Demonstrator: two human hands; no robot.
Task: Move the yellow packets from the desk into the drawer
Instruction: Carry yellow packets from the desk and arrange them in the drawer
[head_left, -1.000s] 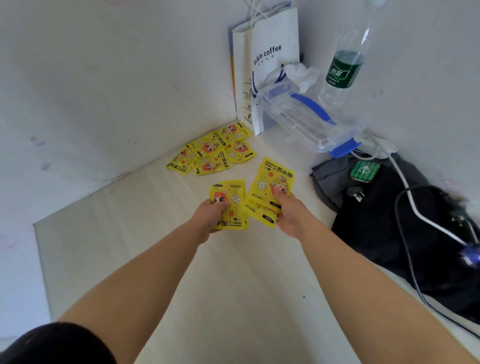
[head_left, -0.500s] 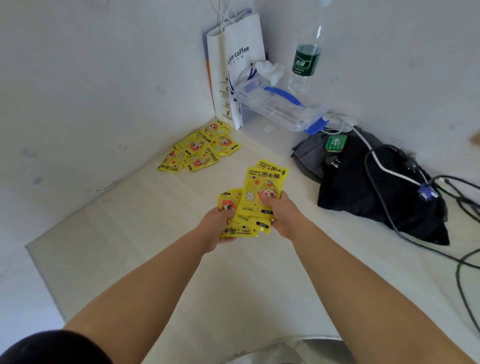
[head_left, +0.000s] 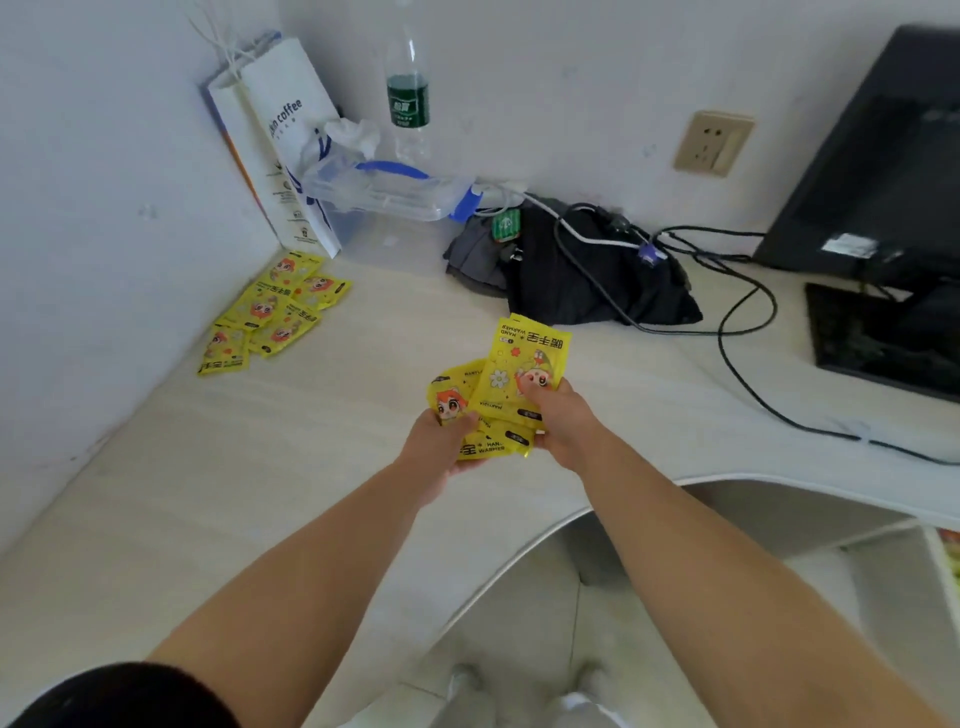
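Your left grip (head_left: 439, 441) and right grip (head_left: 563, 423) both pinch yellow packets (head_left: 524, 364) above the counter (head_left: 363, 426). A loose pile (head_left: 270, 312) lies far left. They look light, slick and floppy, so clamp the flat middles, not the corners.

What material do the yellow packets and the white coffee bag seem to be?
The yellow packets are probably glossy plastic film: they shine and crinkle. The white coffee bag is likely matt paper: stiff creased folds, string handles.
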